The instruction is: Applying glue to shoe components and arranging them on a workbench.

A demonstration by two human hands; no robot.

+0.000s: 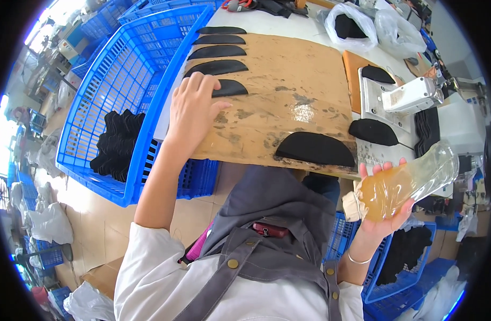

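Observation:
My left hand (194, 107) rests over the left end of a black half-moon fabric piece (232, 88) on the brown board (299, 69). Its thumb is spread away from the fingers, and they cover part of the piece. Several similar black pieces (219, 52) lie in a column beyond it, along the board's left side. In my right hand (387, 222) is a clear plastic bottle (397, 184) with amber liquid, tilted with its pale cap toward the lower left. A larger black half-moon piece (316, 148) lies at the board's near edge.
A big blue basket (136, 32) with black pieces (117, 144) stands left of the table. To the right, a white sewing machine (411, 96) has black pieces (372, 131) beside it. Plastic bags (352, 27) sit at the back. Another blue basket (381, 291) is at lower right.

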